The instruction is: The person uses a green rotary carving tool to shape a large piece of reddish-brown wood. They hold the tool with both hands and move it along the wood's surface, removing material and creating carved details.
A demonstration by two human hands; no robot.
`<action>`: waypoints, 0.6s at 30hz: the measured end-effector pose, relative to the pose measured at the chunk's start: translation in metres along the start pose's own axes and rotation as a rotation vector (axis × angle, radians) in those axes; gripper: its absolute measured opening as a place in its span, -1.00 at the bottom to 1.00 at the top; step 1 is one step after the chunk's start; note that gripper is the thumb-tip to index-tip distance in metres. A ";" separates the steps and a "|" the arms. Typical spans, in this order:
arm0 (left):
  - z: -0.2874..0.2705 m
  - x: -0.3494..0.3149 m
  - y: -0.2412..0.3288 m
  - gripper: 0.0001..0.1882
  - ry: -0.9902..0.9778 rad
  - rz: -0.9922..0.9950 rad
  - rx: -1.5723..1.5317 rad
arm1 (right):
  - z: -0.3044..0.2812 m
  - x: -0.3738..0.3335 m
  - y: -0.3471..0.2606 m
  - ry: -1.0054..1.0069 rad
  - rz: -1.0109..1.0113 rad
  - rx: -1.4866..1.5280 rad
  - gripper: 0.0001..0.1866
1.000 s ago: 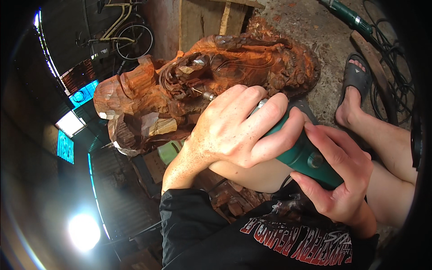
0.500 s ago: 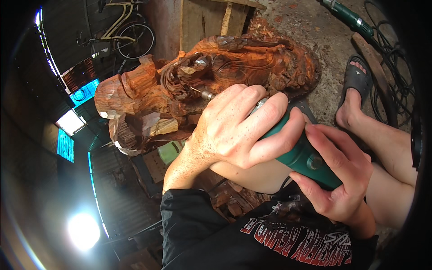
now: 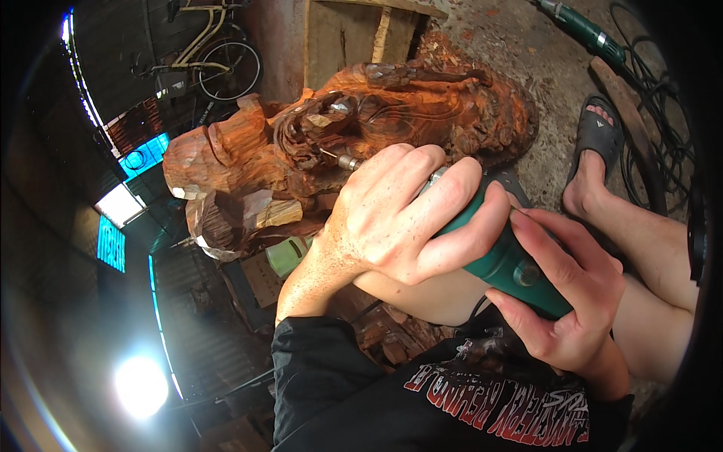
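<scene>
- Head view: L hand (image 3: 399, 215) wraps the front of the green power tool (image 3: 516, 275); R hand (image 3: 576, 286) grips its rear body. Good 2-hand hold IMO.
- Reddish wood carving (image 3: 414, 113) lies just past the hands; thin bit (image 3: 329, 154) points into its folds. Can't tell if tip's touching.
- I'd go w/ light pressure, short passes, bit doing the work.
- Keep L fingertips clear of the chuck (image 3: 348, 162), wrists steady, esp. nr fine detail; slips could gouge it.
</scene>
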State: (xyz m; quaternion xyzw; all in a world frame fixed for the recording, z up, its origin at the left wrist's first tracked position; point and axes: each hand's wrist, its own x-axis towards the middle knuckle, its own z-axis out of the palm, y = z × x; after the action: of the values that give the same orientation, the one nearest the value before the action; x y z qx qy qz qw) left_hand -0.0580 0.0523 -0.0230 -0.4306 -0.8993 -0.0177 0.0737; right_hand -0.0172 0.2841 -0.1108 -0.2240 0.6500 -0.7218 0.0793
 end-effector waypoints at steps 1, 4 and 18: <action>0.000 0.001 0.000 -0.57 0.000 0.001 -0.004 | 0.000 0.000 0.000 0.003 -0.007 -0.003 -0.29; -0.002 0.001 0.002 -0.57 -0.014 -0.004 -0.008 | -0.001 -0.001 0.000 0.001 0.002 0.012 -0.30; 0.005 -0.006 0.003 -0.55 -0.075 0.088 -0.076 | -0.011 -0.019 0.002 -0.117 0.134 0.120 -0.19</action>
State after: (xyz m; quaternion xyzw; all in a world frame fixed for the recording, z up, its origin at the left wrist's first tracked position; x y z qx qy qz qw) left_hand -0.0523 0.0500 -0.0289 -0.4728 -0.8803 -0.0323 0.0242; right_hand -0.0055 0.3017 -0.1175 -0.2167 0.6133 -0.7383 0.1784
